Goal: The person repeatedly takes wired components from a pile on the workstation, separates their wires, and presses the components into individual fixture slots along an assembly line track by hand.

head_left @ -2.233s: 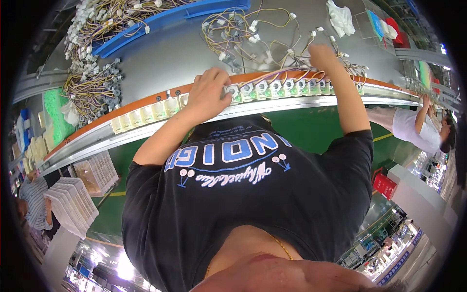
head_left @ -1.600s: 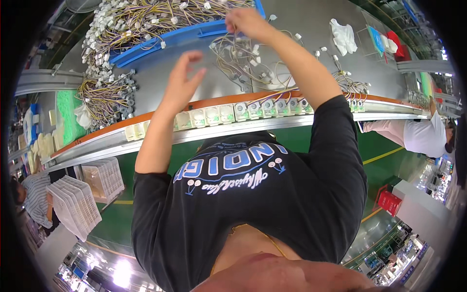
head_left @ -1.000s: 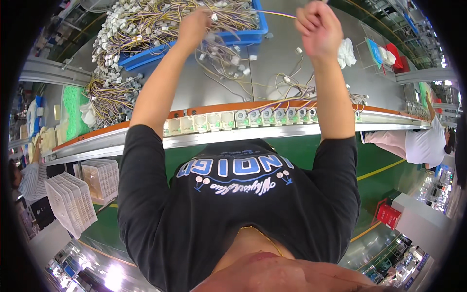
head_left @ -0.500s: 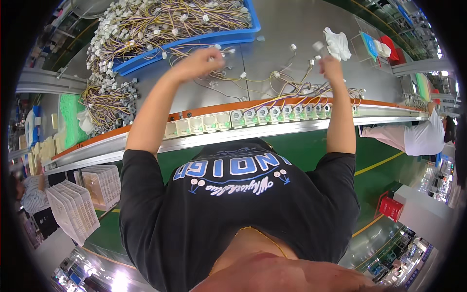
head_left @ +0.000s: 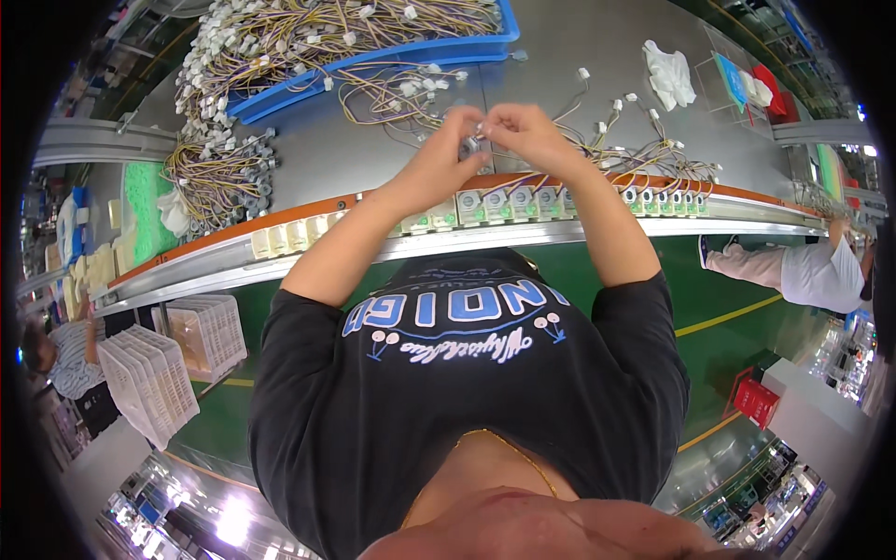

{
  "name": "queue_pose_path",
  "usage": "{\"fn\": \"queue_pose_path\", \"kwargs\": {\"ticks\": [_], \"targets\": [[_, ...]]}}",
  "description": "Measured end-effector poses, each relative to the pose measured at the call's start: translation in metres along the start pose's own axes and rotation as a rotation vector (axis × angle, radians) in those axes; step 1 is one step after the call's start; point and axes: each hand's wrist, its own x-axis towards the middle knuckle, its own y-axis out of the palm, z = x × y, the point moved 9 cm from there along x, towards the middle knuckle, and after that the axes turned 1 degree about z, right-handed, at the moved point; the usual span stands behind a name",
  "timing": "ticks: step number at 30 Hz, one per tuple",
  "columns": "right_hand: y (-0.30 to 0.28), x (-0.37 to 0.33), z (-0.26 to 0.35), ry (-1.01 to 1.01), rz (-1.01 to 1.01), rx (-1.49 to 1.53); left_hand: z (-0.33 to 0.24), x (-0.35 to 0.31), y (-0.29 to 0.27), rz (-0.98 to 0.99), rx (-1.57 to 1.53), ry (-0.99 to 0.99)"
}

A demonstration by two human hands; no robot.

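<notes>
The left hand (head_left: 441, 161) and right hand (head_left: 534, 140) meet, fingers curled in, pinching a small grey-white piece (head_left: 472, 144) between them. It is over the table (head_left: 551, 65), between blue tray (head_left: 467, 50) and white holders (head_left: 441, 217).

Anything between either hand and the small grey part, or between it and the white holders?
Nothing visible separates the left hand or right hand from the small grey part; both meet at it. Between it and the row of white holders lies the orange strip; farther right, wires cross that strip.
</notes>
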Motion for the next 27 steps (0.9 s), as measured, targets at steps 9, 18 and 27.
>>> {"fn": "queue_pose_path", "kwargs": {"ticks": [9,18,27], "targets": [[0.026,0.001,-0.007,0.005,0.067,0.118,0.035,-0.028,-0.010,-0.133,-0.045,-0.211],[0.037,-0.023,0.012,-0.137,-0.159,-0.296,0.030,-0.039,-0.012,-0.081,0.055,-0.316],[0.068,-0.030,0.039,-0.421,-0.062,-0.702,0.024,-0.047,-0.009,0.089,0.192,-0.362]]}}
